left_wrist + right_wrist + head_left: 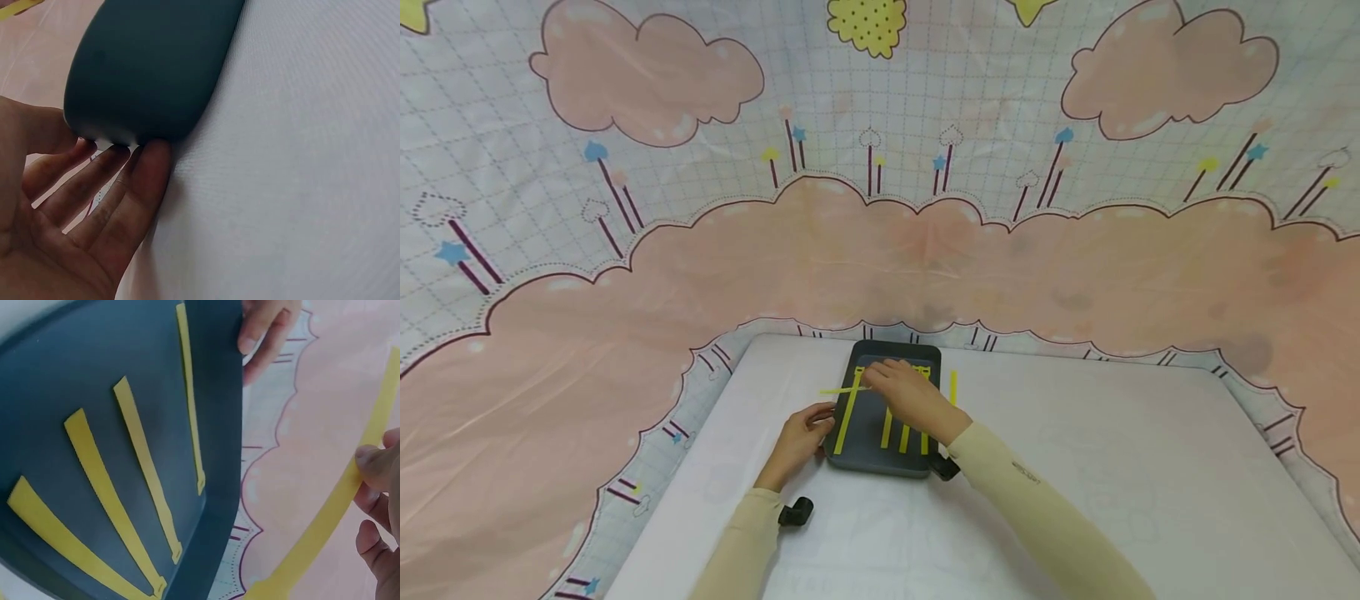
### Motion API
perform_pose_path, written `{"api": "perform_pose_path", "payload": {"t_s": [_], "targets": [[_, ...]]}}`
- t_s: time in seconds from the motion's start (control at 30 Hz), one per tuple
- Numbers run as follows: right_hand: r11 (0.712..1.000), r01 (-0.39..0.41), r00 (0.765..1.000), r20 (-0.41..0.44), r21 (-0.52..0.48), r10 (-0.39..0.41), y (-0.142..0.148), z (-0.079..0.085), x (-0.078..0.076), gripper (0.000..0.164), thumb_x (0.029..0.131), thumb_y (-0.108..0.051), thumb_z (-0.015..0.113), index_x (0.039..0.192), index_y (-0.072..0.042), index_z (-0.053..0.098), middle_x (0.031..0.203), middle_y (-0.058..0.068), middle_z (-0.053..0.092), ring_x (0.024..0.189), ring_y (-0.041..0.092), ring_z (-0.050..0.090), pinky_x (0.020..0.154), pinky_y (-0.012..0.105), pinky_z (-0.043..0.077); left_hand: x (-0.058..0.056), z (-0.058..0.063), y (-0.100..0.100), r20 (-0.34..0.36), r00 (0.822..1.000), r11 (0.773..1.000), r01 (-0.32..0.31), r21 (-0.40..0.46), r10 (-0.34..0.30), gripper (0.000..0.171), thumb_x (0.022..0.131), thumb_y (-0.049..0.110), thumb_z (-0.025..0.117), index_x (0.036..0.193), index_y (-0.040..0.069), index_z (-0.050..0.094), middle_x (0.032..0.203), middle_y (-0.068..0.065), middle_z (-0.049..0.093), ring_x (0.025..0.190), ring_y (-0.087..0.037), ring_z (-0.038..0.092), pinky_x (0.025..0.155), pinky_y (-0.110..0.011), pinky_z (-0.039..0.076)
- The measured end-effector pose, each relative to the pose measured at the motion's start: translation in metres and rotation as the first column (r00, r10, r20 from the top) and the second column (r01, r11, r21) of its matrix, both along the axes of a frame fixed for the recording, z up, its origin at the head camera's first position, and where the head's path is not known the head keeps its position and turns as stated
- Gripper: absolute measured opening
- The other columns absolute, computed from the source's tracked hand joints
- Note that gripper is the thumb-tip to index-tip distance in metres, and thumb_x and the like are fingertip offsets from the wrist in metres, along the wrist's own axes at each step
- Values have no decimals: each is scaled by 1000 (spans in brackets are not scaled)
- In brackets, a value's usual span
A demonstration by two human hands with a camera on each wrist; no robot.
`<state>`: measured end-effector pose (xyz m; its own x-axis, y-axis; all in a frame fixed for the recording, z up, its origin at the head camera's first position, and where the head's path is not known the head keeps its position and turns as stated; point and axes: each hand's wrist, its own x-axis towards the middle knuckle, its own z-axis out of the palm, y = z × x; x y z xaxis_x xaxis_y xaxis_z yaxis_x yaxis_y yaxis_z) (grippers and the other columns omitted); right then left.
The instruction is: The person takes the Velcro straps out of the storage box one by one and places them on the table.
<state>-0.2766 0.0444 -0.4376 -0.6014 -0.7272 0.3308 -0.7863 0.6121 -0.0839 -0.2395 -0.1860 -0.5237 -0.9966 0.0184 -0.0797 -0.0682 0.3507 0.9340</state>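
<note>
My right hand (910, 396) is over a dark grey tray (868, 437) and pinches a flat yellow strip (331, 515) between thumb and fingers. The strip's free end reaches left past the tray's edge in the head view. Several similar strips (147, 462) lie lengthwise in the tray, side by side, with small folded-looking ends toward its far side. A wider gap separates the leftmost strip (847, 417) from the others. At the tray's left side, my left hand (801, 437) touches the outer wall with extended fingers (147, 175); the thumb lies near the rim.
Another yellow strip (953, 387) lies just right of the tray on the white table (1075, 467). A patterned cloth (940, 267) with clouds hangs behind the table. Black wrist cameras (796, 512) are worn below both hands.
</note>
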Motion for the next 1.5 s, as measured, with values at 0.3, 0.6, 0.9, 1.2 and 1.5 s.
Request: {"api": "perform_pose_path", "payload": {"t_s": [0.3, 0.6, 0.9, 1.2, 1.5], "targets": [[988, 25, 999, 50, -154, -17, 9, 3, 3, 23, 96, -5, 61, 116, -14, 58, 113, -1, 66, 100, 17, 59, 91, 32, 50, -1, 1, 0, -3, 1000, 1000, 0, -11, 0, 37, 96, 11, 61, 133, 6, 60, 129, -20, 64, 104, -27, 67, 59, -30, 54], [956, -8, 999, -32, -292, -1, 19, -5, 2, 15, 94, -4, 63, 107, -11, 61, 101, -1, 64, 91, 16, 59, 83, 30, 52, -1, -1, 1, 1, 1000, 1000, -6, -15, 6, 36, 96, 10, 61, 132, 6, 61, 128, -20, 64, 102, -25, 66, 59, -29, 54], [939, -13, 999, -45, -344, -3, 26, -10, 1, 11, 94, -5, 63, 104, -10, 63, 98, 1, 65, 89, 14, 62, 79, 28, 54, -1, -2, 1, 11, 1000, 1000, -9, -23, 10, 36, 97, 11, 60, 132, 7, 61, 128, -19, 64, 99, -23, 66, 59, -29, 54], [908, 40, 999, 29, -416, -30, 37, -10, 5, 12, 93, -4, 65, 103, -11, 63, 99, 1, 64, 83, 12, 60, 71, 27, 53, -2, -2, 1, 20, 1000, 1000, -11, -9, 12, 36, 97, 12, 61, 132, 8, 61, 129, -18, 64, 102, -24, 66, 60, -30, 54], [829, 148, 983, 173, -539, -64, 52, -12, 3, 10, 94, -6, 64, 103, -12, 62, 94, 2, 62, 83, 12, 58, 73, 28, 53, -3, -4, 1, 11, 1000, 1000, -7, -1, 7, 35, 97, 13, 61, 132, 9, 61, 129, -18, 64, 103, -25, 65, 60, -30, 54]]}}
